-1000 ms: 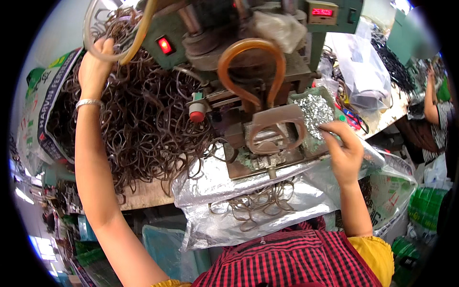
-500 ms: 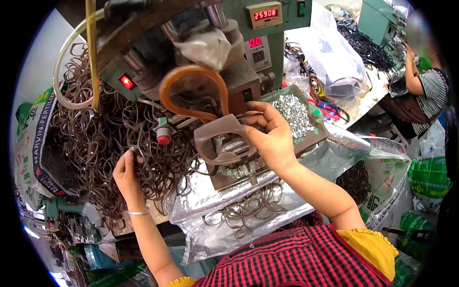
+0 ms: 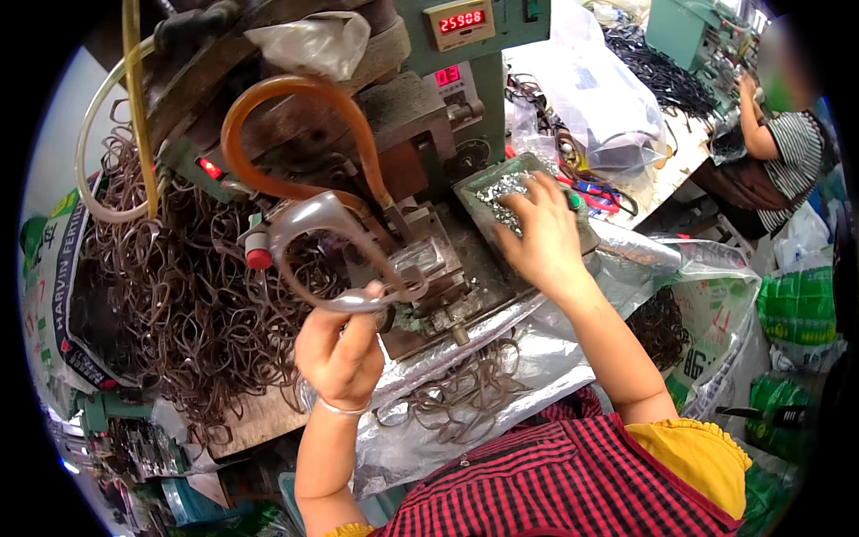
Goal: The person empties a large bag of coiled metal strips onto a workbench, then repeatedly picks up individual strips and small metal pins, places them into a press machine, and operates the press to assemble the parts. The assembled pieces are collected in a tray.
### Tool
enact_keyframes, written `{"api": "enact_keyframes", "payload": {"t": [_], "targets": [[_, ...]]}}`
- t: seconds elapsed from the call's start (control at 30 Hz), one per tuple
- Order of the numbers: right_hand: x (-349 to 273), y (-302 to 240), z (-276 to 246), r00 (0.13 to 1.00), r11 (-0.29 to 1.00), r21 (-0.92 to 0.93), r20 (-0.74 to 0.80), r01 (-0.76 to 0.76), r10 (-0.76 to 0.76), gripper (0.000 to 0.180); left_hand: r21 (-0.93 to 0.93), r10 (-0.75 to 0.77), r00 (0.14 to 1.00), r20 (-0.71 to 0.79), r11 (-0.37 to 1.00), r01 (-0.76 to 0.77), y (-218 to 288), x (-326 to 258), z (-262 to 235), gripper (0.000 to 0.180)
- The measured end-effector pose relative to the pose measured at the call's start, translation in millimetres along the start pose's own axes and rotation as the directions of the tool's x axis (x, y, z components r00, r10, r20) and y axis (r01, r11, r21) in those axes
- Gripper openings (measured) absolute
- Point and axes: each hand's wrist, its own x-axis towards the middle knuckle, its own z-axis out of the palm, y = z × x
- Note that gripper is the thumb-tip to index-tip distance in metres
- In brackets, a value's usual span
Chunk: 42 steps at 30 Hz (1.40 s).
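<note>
My left hand (image 3: 340, 358) pinches the lower edge of a translucent grey-brown plastic frame (image 3: 300, 219), which looks like an eyeglass front. The frame is tilted in front of the press machine, and one end overlaps the metal fixture (image 3: 429, 259); whether they touch I cannot tell. Over to the right, my right hand (image 3: 546, 237) reaches over a shallow metal tray (image 3: 474, 192) of small silver metal pieces (image 3: 501, 188). Its fingers are apart, with the fingertips at the pieces. Anything under the palm is hidden.
Brown plastic frames (image 3: 197, 304) lie heaped left of the machine. An orange hose (image 3: 237, 134) loops in front of it, near a red button (image 3: 259, 259). More frames (image 3: 465, 394) rest on silver sheeting (image 3: 555, 358). A person (image 3: 787, 152) works at the far right.
The plastic frame has passed from my right hand to my left, which came rightward from the heap. My right hand has moved to the tray. The view has shifted slightly.
</note>
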Motion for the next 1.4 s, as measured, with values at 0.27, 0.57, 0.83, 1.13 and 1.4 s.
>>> {"api": "enact_keyframes", "payload": {"t": [0.27,0.57,0.83,1.13,1.4], "targets": [[2.7,55.2,24.8,0.985,0.999,0.001,-0.169,-0.037,0.036,0.013,-0.057,0.206,0.975,-0.085,0.976,-0.211,-12.5,-9.0,39.8,0.041],[9.3,46.4,31.6,0.981,0.98,0.049,-0.046,0.192,-0.19,0.019,-0.184,0.19,0.98,-0.064,0.963,-0.198,-13.6,0.1,37.2,0.031],[41.9,50.4,31.3,0.919,0.921,-0.017,-0.063,0.389,-0.389,0.017,0.157,-0.061,0.971,0.229,0.987,0.025,26.9,-17.3,-44.4,0.026],[31.1,18.8,28.6,0.986,0.822,0.567,-0.096,-0.058,0.136,0.013,0.755,-0.54,0.839,0.071,0.579,0.308,-83.7,-11.2,-103.3,0.017],[-21.4,49.5,5.8,0.928,0.748,0.572,0.061,-0.335,0.369,0.011,0.417,-0.608,0.794,0.004,0.723,0.551,-147.6,-67.4,-97.6,0.013]]}}
